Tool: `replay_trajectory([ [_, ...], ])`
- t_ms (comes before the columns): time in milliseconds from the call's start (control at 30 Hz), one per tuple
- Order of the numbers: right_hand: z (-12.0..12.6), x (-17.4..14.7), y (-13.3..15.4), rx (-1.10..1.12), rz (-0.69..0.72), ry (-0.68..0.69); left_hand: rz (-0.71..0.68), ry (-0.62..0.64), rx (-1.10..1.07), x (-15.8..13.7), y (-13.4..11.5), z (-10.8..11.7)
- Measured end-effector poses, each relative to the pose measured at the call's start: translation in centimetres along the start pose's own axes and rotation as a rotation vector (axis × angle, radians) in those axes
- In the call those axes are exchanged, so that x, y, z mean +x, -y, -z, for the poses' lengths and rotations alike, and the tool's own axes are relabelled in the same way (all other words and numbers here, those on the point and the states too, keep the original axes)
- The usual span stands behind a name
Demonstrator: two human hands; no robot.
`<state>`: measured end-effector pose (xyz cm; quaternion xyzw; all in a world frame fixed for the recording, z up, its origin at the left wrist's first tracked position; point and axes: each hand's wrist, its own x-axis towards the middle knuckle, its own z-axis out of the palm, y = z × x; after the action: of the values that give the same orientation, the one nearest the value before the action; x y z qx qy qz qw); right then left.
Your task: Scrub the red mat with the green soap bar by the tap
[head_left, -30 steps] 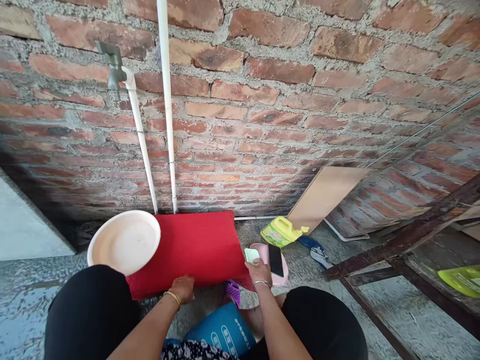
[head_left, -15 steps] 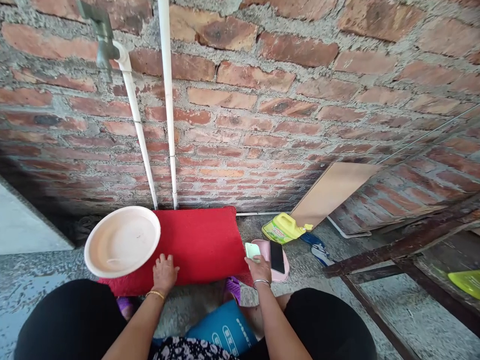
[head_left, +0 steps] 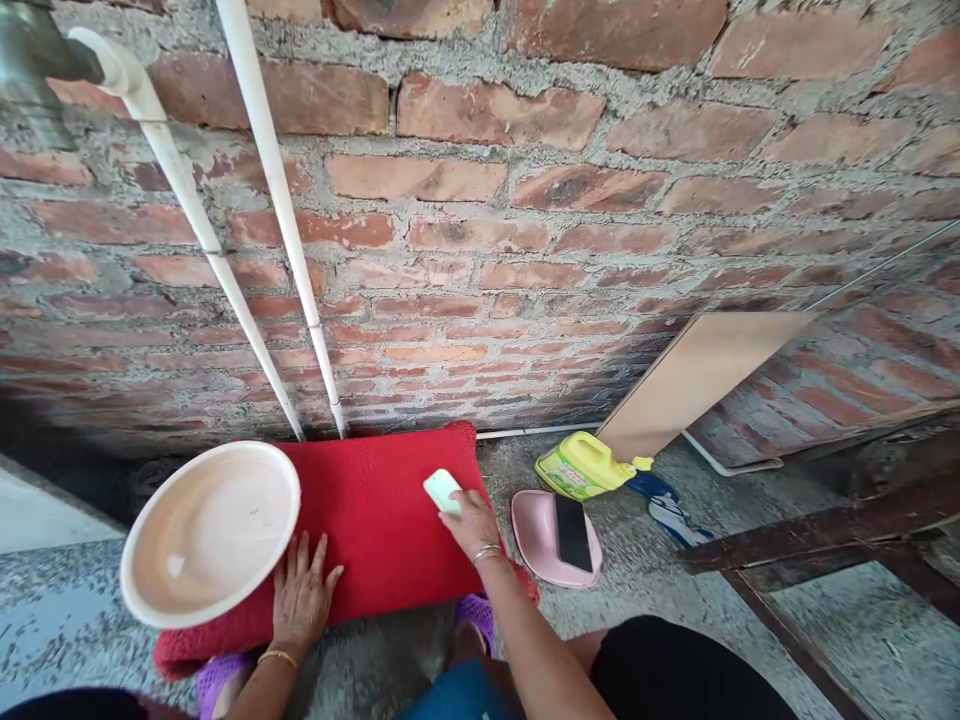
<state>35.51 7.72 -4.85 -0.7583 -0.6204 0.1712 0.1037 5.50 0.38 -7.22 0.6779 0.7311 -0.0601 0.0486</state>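
Now the right hand [head_left: 472, 524] grips a pale green bar [head_left: 440, 487] over the red cloth [head_left: 382, 530]. The left hand [head_left: 301, 597] lies spread and flat on the cloth, beside the basin [head_left: 217, 520]. Pressing that palm down should help stop the cloth slipping.

No legible text; jug label [head_left: 573, 477] blurred

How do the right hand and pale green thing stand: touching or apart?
Touching: head view shows the right hand gripping the pale green thing by one end.
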Motion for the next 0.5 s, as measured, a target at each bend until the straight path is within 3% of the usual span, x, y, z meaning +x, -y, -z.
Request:
replay_trajectory([
  [133,3.1,0.6,-5.5,0.001,-0.471,-0.085,-0.064,0.005,-0.050,1.3,-1.2,-0.6],
  [200,3.2,1.0,-5.8,-0.008,-0.522,-0.111,-0.069,-0.003,-0.070,2.0,-1.5,-0.8],
  [267,1.8,1.6,-4.2,0.005,-0.387,-0.115,-0.071,-0.011,-0.083,2.6,-1.5,-0.9],
  [400,-3.5,3.0,2.0,0.050,0.020,-0.025,-0.070,-0.001,-0.097,3.4,-1.3,-1.0],
  [500,-6.7,3.7,5.6,0.064,0.108,0.025,-0.067,-0.001,-0.101,3.6,-1.3,-1.1],
])
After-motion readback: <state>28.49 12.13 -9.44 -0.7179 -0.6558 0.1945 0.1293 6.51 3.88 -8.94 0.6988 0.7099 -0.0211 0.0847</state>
